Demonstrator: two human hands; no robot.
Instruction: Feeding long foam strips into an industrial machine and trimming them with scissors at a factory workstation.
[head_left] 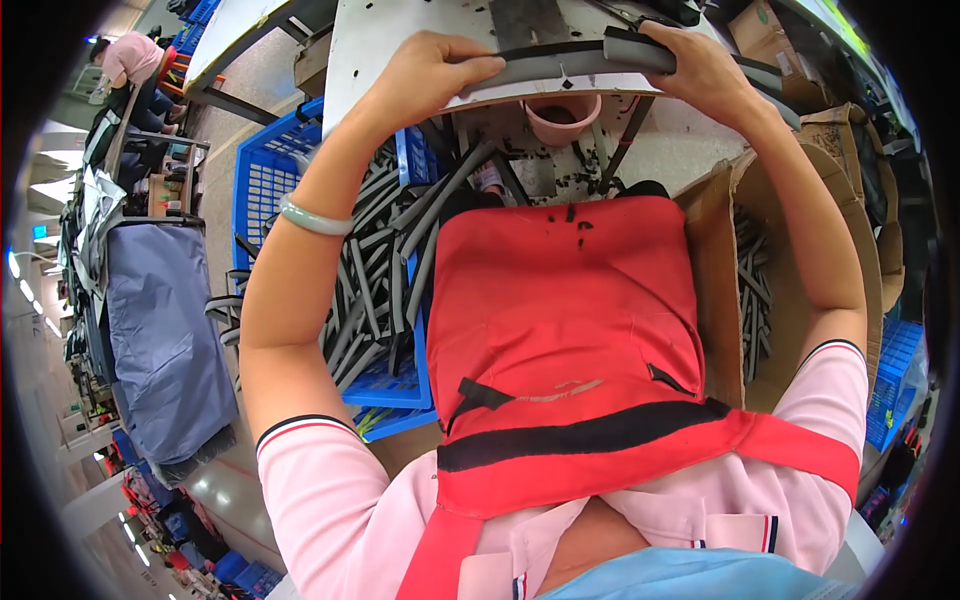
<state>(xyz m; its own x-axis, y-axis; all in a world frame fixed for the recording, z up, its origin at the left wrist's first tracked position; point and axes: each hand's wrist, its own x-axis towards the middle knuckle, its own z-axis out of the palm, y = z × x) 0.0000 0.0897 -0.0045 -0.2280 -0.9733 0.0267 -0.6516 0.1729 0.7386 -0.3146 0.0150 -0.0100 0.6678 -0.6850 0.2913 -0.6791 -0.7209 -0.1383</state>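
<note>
Both the left hand [430,70] and right hand [700,65] are clamped on a grey strip [570,62], seemingly light and bendy, best gripped near its ends.

Head-worn fisheye, steeply downward, close.

Bright, even light fills the room; ceiling strips [22,290] glow at the far left rim and burn out to white. The white surface [400,40] glares a little. Shadows are soft, deepest beneath it over the blue crate [262,180]. The fisheye bends straight edges hard near the rim, and black corners frame the view. The centre is sharp; the edges smear.
</note>
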